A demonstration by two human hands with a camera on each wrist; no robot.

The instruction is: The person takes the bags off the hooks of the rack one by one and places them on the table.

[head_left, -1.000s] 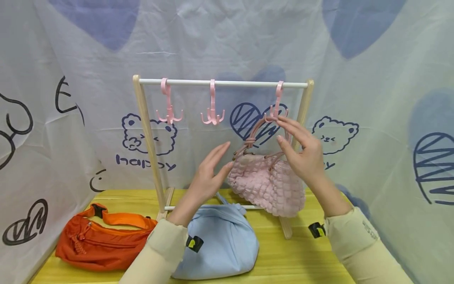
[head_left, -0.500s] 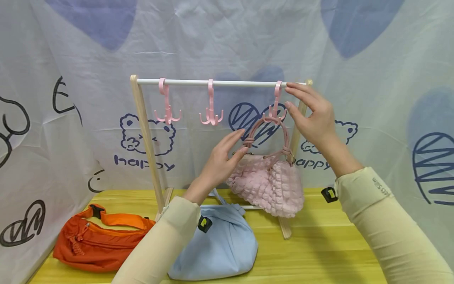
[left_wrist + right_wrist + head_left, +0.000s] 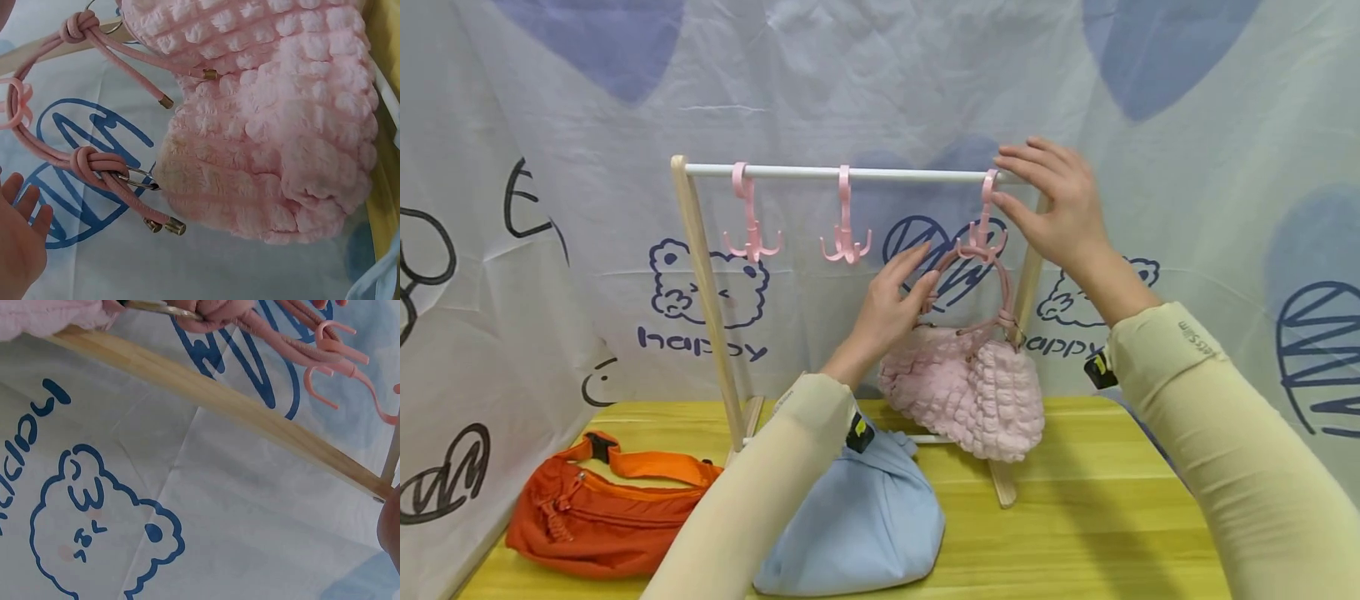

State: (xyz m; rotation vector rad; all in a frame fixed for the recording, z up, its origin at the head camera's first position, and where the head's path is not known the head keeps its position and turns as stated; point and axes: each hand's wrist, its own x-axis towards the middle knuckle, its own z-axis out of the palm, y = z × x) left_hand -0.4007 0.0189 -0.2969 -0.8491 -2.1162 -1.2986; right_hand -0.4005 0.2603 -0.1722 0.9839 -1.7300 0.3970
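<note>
A pink puffy handbag (image 3: 962,392) hangs by its knotted cord handle (image 3: 53,153) from the rightmost pink multi-prong hook (image 3: 983,229). My right hand (image 3: 1060,204) is raised beside the top of that hook, at the white rail (image 3: 917,176). Its fingers are extended with the thumb below, nearly touching the hook; contact cannot be made out. Only a bit of this hand shows at the right wrist view's edge. My left hand (image 3: 891,304) is just left of the handle, fingers straight. In the left wrist view, the same hand (image 3: 22,244) appears apart from the handle.
Two more pink hooks, one on the left (image 3: 751,225) and one in the middle (image 3: 846,225), hang from the rail. A light blue bag (image 3: 872,525) and an orange waist bag (image 3: 610,517) lie on the yellow table (image 3: 1075,500). Wooden posts (image 3: 707,283) support the rail.
My right hand has left the bag's handle and moved up to the rail beside the hook. My left hand has moved up and right toward the handle. The handbag stays hanging.
</note>
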